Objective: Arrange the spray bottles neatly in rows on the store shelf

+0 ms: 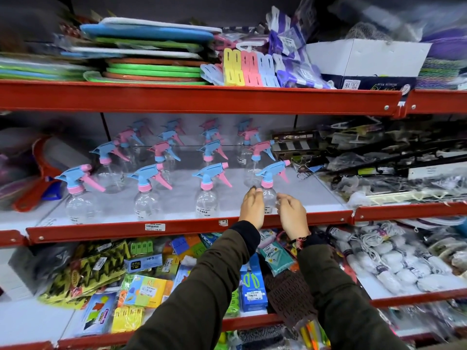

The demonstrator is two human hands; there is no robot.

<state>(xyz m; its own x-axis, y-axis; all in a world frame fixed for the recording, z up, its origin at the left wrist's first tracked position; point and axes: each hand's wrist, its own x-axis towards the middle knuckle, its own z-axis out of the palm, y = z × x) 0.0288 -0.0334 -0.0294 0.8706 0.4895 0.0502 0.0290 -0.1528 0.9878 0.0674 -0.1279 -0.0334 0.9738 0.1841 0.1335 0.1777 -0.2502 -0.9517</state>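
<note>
Store shelving, red-edged middle shelf (187,227): clear spray bottles in rows, pink and blue trigger heads.

Front row, four bottles; I have both hands at the rightmost front bottle (269,195), which stands upright near the shelf's front lip. Left hand (252,207) cups its left side, fingers curled against the plastic; right hand (292,213) pinches its right side with loosely bent fingers. Neighbouring bottle (207,198) stands apart to the left. Price label (155,227) on the shelf edge.

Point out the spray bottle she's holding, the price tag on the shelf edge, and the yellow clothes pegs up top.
Held spray bottle (268,173), head view, blue trigger head.
Price tag (155,227), head view, label middle.
Yellow clothes pegs (233,68), head view, pack middle.
</note>
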